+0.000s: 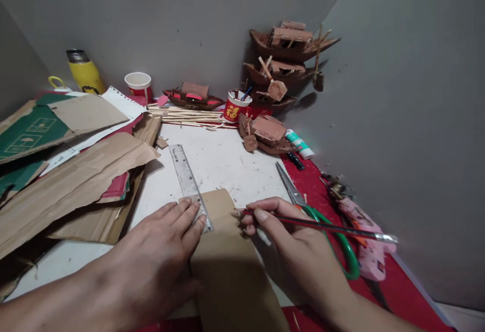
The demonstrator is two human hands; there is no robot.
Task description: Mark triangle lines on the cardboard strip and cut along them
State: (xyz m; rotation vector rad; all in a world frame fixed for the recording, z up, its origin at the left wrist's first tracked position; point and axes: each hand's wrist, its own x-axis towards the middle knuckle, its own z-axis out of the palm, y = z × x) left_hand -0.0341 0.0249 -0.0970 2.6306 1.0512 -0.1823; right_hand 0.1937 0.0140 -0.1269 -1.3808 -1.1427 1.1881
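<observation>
My left hand (166, 243) lies flat, its fingertips pressing a clear ruler (185, 170) against a strip of brown cardboard (231, 266). The ruler slants across the strip's left edge, with its far end resting on the white sheet. Between the thumb and fingers of my right hand (288, 236) is a red and black pencil (333, 228). Its tip hovers at or just above the cardboard's right edge; whether it touches, I cannot tell. Green-handled scissors (291, 185) lie just beyond my right hand, partly hidden by it.
Cardboard scraps (76, 190) are heaped at the left. Thin wooden sticks (189, 115), a paper cup with a brush (232, 110) and several brown model boats (269, 132) line the back. A glue stick (300, 144) and a pink glue gun (369, 251) lie along the right wall.
</observation>
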